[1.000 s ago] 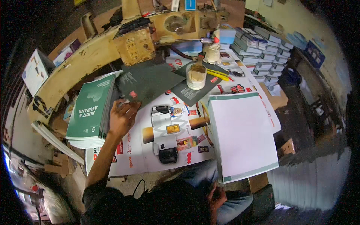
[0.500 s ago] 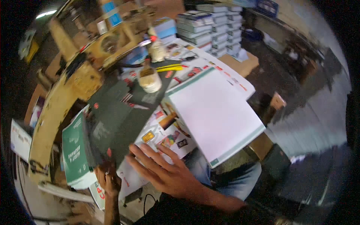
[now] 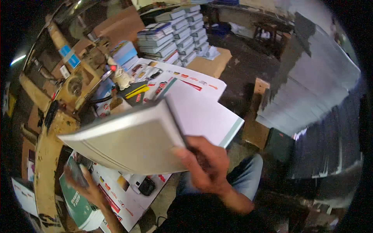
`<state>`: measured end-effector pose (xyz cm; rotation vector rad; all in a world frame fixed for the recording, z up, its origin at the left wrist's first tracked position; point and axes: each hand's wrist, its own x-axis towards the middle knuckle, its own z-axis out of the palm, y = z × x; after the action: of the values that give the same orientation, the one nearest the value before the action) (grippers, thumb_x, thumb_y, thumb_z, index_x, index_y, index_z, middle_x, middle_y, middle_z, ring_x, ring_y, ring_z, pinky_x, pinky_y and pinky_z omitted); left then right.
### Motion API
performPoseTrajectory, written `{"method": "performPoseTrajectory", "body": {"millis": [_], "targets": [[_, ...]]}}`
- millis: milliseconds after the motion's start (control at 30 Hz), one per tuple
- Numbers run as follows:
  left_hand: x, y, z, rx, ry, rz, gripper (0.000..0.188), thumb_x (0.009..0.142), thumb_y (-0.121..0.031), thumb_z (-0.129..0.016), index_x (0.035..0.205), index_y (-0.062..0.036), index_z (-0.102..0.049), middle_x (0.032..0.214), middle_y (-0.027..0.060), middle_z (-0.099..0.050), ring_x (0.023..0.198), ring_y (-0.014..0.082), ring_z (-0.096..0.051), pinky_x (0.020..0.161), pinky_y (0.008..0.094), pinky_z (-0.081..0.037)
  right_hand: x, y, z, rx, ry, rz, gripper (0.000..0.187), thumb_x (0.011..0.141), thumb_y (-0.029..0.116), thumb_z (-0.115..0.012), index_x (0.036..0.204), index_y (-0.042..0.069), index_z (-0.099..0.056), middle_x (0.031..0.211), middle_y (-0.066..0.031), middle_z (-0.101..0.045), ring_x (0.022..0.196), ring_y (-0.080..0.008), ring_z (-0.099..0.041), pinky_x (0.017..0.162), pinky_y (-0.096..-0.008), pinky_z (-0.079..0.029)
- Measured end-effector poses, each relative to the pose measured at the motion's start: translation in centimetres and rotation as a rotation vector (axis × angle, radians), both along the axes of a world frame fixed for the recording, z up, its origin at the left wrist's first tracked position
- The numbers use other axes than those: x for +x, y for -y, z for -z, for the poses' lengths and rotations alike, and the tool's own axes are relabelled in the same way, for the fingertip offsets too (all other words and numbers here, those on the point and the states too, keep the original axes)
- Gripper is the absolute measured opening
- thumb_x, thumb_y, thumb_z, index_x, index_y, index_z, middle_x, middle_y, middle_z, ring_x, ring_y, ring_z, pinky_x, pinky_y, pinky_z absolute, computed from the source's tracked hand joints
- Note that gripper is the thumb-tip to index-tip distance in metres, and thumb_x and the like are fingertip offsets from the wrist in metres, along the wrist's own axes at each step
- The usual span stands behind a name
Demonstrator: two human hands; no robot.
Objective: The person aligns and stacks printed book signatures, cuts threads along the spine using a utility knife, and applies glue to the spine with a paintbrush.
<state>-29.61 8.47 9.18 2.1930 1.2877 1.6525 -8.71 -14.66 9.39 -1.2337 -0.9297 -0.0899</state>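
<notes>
Across the middle of the head view, the thick grey-covered book block with white page edges (image 3: 128, 138) is lifted clear of the work surface and tilted, its spine end gripped by the right hand (image 3: 204, 163), whose fingers are curled shut around that corner. Beneath and behind it lies the broad white paper stack with a pale green edge (image 3: 206, 112), flat on the printed sheet spread over the bench (image 3: 194, 79). At lower left the left hand (image 3: 83, 184) is blurred; it rests on or grips the stack of green-covered books (image 3: 77, 204), and I cannot tell how far its fingers are closed.

By my judgement the work is midway: one block is picked up and in the air, not yet laid on any pile, while the far stacks of bound books (image 3: 175, 33) look finished.

Half a second ago the right hand was only reaching open-palmed toward the dark cover; now it has the block raised, and the head has swung right.
</notes>
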Motion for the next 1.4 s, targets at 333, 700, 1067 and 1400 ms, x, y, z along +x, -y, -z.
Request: {"method": "performPoseTrajectory", "body": {"millis": [333,700,1067,1400], "targets": [[19.1,-7.6,0.1,-0.426,-0.371,0.892,0.028,0.089,-0.023,-0.067,0.105,-0.0004,-0.063,0.089,0.0002,-0.065,0.079,0.0058,-0.056,0.070,0.0211,-0.045,1.6,4.4,4.7,-0.063,-0.805,0.205,0.034,0.095,0.023,-0.060,0.118,-0.002,-0.060,0.097,-0.0071,-0.068,0.080,-0.0095,-0.060,0.066,-0.0251,-0.052],[28.0,-10.2,6.2,-0.326,-0.708,0.951,0.051,0.068,-0.047,-0.082,0.092,-0.0037,-0.072,0.083,0.0059,-0.068,0.077,0.0109,-0.060,0.067,0.0266,-0.048,3.3,5.3,8.8,-0.100,-0.837,0.347,0.031,0.087,0.018,-0.070,0.107,-0.004,-0.065,0.080,-0.0038,-0.067,0.062,-0.0070,-0.058,0.056,-0.0206,-0.048],[27.9,-11.3,6.7,-0.457,-0.603,0.892,0.076,0.052,-0.063,-0.082,0.100,-0.0044,-0.073,0.099,0.0125,-0.070,0.092,0.0230,-0.067,0.083,0.0307,-0.051,2.8,4.6,9.6,-0.238,-0.740,0.431,0.027,0.085,0.016,-0.072,0.100,-0.005,-0.065,0.074,0.0012,-0.059,0.063,-0.0044,-0.052,0.055,-0.0202,-0.046],[27.7,-11.8,7.3,-0.399,-0.683,0.987,0.065,0.050,-0.063,-0.082,0.092,-0.0137,-0.077,0.079,0.0091,-0.071,0.073,0.0215,-0.068,0.074,0.0298,-0.052,3.4,5.7,11.3,0.086,-0.920,0.208,0.023,0.087,0.008,-0.068,0.103,-0.007,-0.062,0.076,0.0025,-0.053,0.055,-0.0027,-0.039,0.046,-0.0185,-0.031]]}}
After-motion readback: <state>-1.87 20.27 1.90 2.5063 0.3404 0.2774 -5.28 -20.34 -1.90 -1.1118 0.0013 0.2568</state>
